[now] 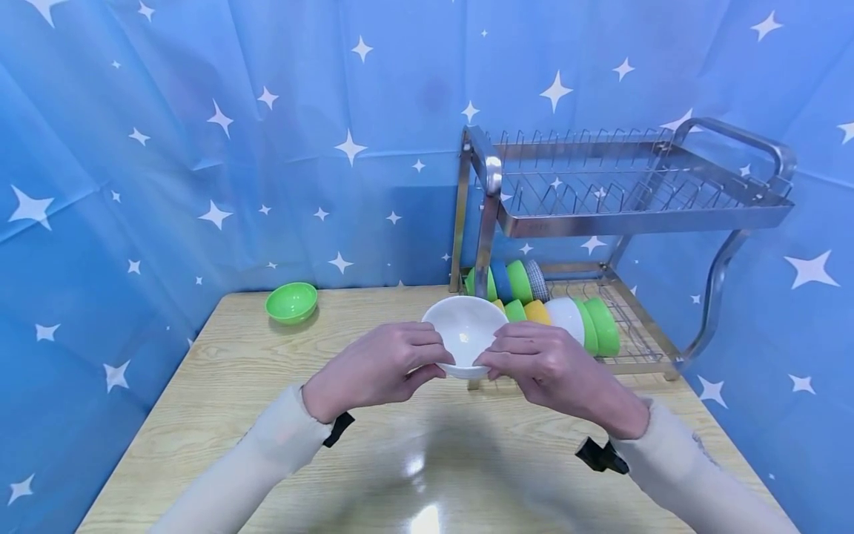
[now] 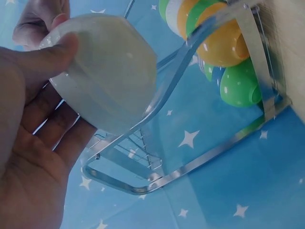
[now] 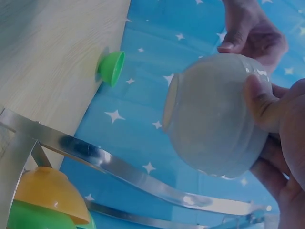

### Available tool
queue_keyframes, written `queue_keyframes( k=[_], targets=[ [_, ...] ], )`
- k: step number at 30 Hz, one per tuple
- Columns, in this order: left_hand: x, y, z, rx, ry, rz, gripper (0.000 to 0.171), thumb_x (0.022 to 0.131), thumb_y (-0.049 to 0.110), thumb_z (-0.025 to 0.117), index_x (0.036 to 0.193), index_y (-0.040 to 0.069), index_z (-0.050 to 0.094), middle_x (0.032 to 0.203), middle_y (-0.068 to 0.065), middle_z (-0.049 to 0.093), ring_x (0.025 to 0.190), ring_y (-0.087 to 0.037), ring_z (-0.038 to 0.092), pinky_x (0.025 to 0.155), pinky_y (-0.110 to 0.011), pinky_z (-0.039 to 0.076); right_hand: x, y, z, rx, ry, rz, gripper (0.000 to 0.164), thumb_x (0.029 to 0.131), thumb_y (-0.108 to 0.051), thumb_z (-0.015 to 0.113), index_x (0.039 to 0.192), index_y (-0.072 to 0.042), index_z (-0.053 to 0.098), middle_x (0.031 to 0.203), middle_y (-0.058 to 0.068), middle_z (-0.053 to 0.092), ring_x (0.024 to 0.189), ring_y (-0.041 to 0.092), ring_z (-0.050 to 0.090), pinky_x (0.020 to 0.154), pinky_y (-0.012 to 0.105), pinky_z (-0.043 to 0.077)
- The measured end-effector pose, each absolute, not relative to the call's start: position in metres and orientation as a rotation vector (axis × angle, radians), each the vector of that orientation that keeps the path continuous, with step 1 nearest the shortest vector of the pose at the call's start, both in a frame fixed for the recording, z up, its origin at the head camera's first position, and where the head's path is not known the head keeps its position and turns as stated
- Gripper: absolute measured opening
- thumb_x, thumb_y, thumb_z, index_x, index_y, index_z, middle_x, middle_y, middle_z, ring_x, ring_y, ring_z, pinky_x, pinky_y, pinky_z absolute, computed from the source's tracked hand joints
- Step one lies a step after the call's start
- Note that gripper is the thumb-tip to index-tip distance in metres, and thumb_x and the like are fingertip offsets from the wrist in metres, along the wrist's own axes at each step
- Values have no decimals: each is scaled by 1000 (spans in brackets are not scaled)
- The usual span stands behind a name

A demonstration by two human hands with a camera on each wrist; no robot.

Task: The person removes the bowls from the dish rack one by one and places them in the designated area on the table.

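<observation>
A white bowl [image 1: 465, 326] is held up over the table, its hollow side facing the head camera. My left hand [image 1: 394, 365] pinches the near left of its rim, thumb outside and fingers over the edge. On the near right, my right hand [image 1: 543, 368] pinches the same rim. In the left wrist view the outside of the bowl [image 2: 107, 71] shows, with the left thumb pressed on it. The right wrist view shows the bowl's foot [image 3: 170, 102] pointing away from the right hand [image 3: 281, 129].
A green bowl [image 1: 291, 302] sits at the table's far left corner. To the right stands a two-tier metal dish rack [image 1: 620, 222]; its lower tier holds several bowls in green, yellow, white and blue. Behind the wooden table [image 1: 220, 415] hangs a blue star-patterned curtain [image 1: 287, 148].
</observation>
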State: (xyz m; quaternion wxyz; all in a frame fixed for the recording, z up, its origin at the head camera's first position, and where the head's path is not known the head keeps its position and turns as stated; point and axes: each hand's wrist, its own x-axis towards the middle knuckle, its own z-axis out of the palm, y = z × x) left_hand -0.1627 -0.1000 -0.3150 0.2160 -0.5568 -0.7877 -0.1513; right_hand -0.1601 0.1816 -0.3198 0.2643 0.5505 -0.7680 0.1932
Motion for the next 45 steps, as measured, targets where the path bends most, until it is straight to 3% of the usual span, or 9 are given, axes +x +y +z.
queue_keyframes(
  k=[10,14,17,21,24,29,39,45],
  targets=[
    [-166,-107,-318,-1537,-2105,-379,14,88,9,81,101,15,77,90,6,71,84,-9,63,80,-24,59,-160,177,-322,1475,-2149,535,27,87,-16,82,113,-16,77,109,-5,78,107,19,73,93,40,61],
    [-168,-110,-319,-1514,-2099,-378,15,87,10,82,101,14,77,92,5,72,85,-9,65,82,-24,59,-164,174,-325,1460,-2133,616,26,97,-26,72,120,-15,75,119,-1,75,116,21,70,102,31,56],
    [-171,-115,-320,-1484,-2121,-383,16,86,11,83,101,13,77,93,4,73,86,-10,66,83,-26,60,-168,173,-327,1396,-2125,703,32,98,-27,71,127,-12,71,129,3,72,123,23,66,111,24,48],
    [-177,-123,-324,-1420,-2159,-409,19,83,12,86,101,11,78,95,2,75,87,-11,68,85,-30,62,-175,175,-330,1213,-2180,818,50,86,-11,83,133,-11,67,138,3,67,132,23,60,118,26,41],
    [-183,-130,-327,-1366,-2159,-431,20,81,11,87,99,10,78,93,0,75,83,-12,69,81,-32,62,-180,178,-333,1058,-2243,869,58,84,-7,84,137,-11,63,142,4,64,134,23,57,116,34,45],
    [-203,-141,-336,-1257,-2135,-431,19,81,10,86,97,7,77,90,-2,74,80,-15,69,74,-32,61,-193,180,-342,848,-2300,959,60,89,-13,81,143,-7,56,145,10,61,132,28,59,105,47,53],
    [-247,-164,-363,-988,-2253,-375,16,83,9,84,97,6,76,91,-7,75,76,-20,69,64,-36,58,-223,170,-351,570,-2451,1305,73,96,-28,74,157,-15,38,153,12,50,136,35,54,107,53,52],
    [-272,-173,-381,-851,-2355,-360,14,83,9,83,94,5,75,93,-9,76,77,-23,71,65,-42,59,-235,160,-352,510,-2465,1381,73,97,-27,73,158,-14,35,145,15,56,132,36,57,107,52,52]
  ],
)
